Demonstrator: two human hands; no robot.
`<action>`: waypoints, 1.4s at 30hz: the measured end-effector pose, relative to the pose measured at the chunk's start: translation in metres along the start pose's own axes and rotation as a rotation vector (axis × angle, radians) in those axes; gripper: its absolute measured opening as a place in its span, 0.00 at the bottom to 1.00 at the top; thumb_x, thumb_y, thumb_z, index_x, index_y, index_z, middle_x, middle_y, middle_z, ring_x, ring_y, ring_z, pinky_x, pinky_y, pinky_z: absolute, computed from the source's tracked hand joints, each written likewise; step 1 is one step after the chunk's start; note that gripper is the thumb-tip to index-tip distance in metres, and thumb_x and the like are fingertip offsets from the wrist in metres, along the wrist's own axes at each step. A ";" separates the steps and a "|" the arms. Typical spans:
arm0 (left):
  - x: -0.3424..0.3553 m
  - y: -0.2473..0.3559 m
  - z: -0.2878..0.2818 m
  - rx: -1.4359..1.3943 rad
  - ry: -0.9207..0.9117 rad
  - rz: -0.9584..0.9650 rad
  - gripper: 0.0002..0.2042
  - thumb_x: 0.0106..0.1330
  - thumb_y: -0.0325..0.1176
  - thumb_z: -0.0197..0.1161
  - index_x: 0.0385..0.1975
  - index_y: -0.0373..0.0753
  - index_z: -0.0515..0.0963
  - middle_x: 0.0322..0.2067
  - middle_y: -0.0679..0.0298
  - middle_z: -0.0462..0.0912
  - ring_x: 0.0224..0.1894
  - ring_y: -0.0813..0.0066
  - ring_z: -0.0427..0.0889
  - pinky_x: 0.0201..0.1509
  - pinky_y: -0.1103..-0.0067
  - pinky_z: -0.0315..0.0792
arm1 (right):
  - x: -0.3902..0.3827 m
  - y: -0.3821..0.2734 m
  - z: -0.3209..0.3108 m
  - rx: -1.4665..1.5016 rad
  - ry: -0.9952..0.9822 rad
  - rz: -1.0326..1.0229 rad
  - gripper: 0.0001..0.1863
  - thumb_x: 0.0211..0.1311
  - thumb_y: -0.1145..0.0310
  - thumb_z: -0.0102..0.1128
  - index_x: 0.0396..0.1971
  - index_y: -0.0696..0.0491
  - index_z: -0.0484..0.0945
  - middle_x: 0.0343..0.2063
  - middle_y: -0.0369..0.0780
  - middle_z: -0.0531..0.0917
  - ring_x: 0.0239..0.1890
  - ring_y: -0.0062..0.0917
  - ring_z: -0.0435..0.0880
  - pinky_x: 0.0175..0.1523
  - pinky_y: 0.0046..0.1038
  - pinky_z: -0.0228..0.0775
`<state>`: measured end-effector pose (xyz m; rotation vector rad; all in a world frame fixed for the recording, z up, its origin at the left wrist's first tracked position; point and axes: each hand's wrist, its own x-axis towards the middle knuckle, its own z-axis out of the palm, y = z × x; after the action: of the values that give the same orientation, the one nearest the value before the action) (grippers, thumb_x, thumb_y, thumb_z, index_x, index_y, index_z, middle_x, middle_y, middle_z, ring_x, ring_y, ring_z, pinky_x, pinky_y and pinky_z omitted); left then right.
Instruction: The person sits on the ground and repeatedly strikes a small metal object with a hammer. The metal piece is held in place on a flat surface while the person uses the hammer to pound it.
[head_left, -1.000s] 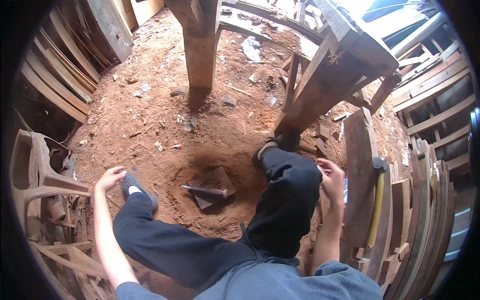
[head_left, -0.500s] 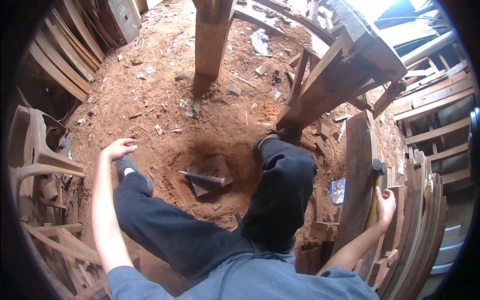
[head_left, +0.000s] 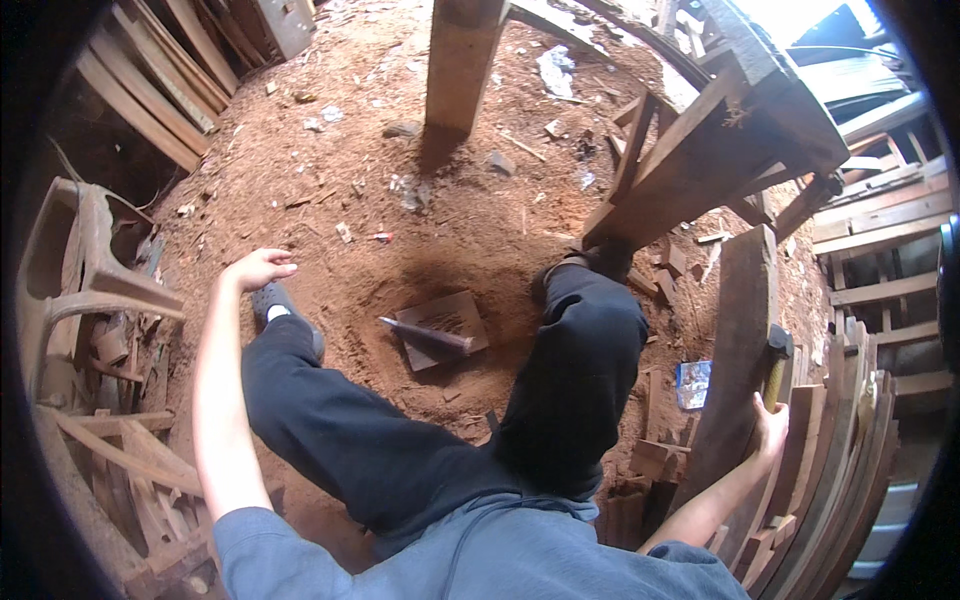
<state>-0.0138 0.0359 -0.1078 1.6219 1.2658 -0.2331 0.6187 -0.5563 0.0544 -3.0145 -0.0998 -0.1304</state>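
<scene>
On the right, my right hand [head_left: 771, 428] is closed round the yellow handle of a hammer [head_left: 779, 343]. The dark hammer head points away from me, alongside an upright wooden plank [head_left: 735, 340]. My left hand [head_left: 262, 270] hangs above my left shoe with its fingers loosely stretched and nothing in them. Between my feet a flat square wooden block [head_left: 468, 312] lies on the ground. A chisel [head_left: 430, 334] with a pale blade and dark handle rests across it, apart from both hands.
Sawdust and wood chips cover the ground [head_left: 340, 200]. A wooden post [head_left: 460, 80] and a thick slanting beam [head_left: 690, 160] stand ahead. A dusty plastic chair [head_left: 105, 250] is at left. Several boards [head_left: 850, 430] lean at right, near a blue packet [head_left: 692, 385].
My right hand, earlier beside the yellow handle with fingers up, has closed round it. My left hand is little changed. The whole view has shifted slightly.
</scene>
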 end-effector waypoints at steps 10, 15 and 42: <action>-0.013 -0.007 -0.002 0.043 0.020 -0.058 0.32 0.59 0.48 0.65 0.60 0.38 0.67 0.57 0.56 0.73 0.59 0.67 0.71 0.62 0.75 0.64 | 0.028 0.034 0.028 0.047 0.073 -0.033 0.31 0.46 0.45 0.70 0.34 0.60 0.76 0.30 0.47 0.81 0.35 0.36 0.79 0.45 0.35 0.69; -0.023 0.002 0.001 0.033 0.042 -0.069 0.29 0.61 0.40 0.65 0.60 0.34 0.67 0.56 0.55 0.73 0.57 0.71 0.72 0.60 0.76 0.66 | 0.030 0.035 0.031 0.023 0.067 -0.078 0.31 0.48 0.44 0.68 0.35 0.59 0.74 0.29 0.46 0.80 0.34 0.35 0.78 0.44 0.36 0.68; -0.028 -0.003 0.004 -0.014 0.018 -0.030 0.33 0.60 0.47 0.65 0.62 0.36 0.65 0.58 0.56 0.72 0.59 0.67 0.71 0.62 0.74 0.64 | 0.020 0.030 0.025 0.196 0.018 -0.186 0.24 0.54 0.50 0.66 0.28 0.59 0.77 0.23 0.39 0.80 0.27 0.22 0.74 0.35 0.28 0.67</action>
<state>-0.0264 0.0159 -0.0926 1.5970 1.3037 -0.2283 0.6431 -0.5815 0.0282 -2.8032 -0.3696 -0.1548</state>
